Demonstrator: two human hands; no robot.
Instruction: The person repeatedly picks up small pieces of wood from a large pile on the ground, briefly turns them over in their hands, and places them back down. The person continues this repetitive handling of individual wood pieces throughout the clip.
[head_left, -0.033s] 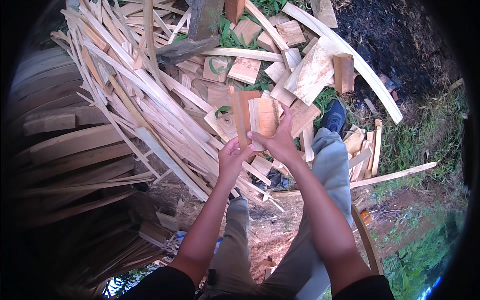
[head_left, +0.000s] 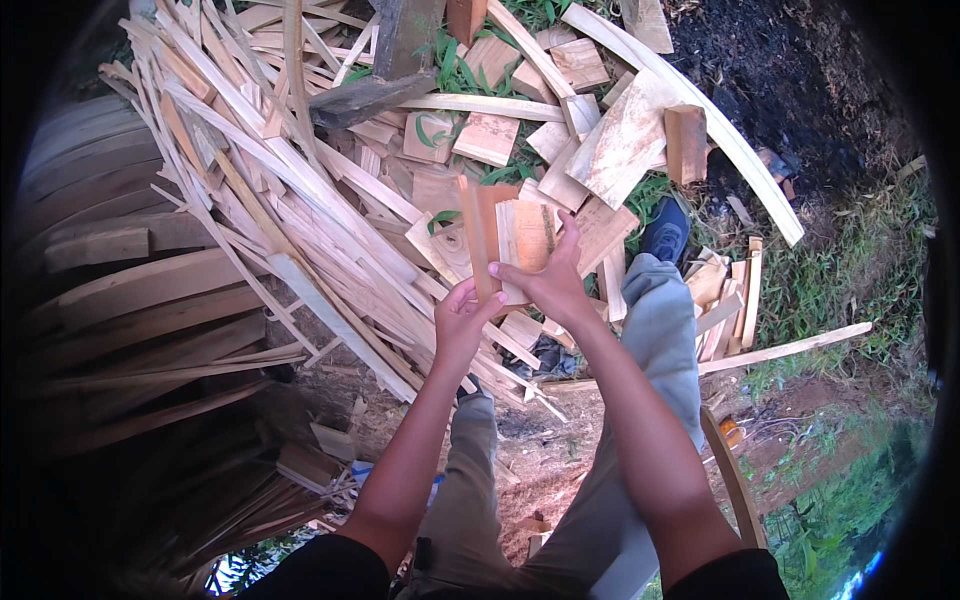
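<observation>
Over the scrap pile, my left hand (head_left: 464,316) grips the lower end of a reddish-brown wooden board (head_left: 478,235) standing on edge. Beside it, a paler wooden block (head_left: 529,238) with a rough, stained face is clasped in my right hand (head_left: 552,284), its thumb across the lower part and its fingers along the right side. The two pieces sit side by side, close together, and the fingertips of both hands nearly meet at their lower ends. Fingers behind the wood are hidden.
Long thin wood strips (head_left: 290,200) lie heaped at left, near stacked curved planks (head_left: 150,285). Offcut blocks (head_left: 487,138) are scattered ahead around a dark post (head_left: 408,45). A long bowed slat (head_left: 700,110) crosses toward blackened ground. My shoe (head_left: 667,232) stands among the offcuts.
The reddish-brown board has turned very slightly, showing a little more of its left edge. Both hands keep their hold and have hardly moved.
</observation>
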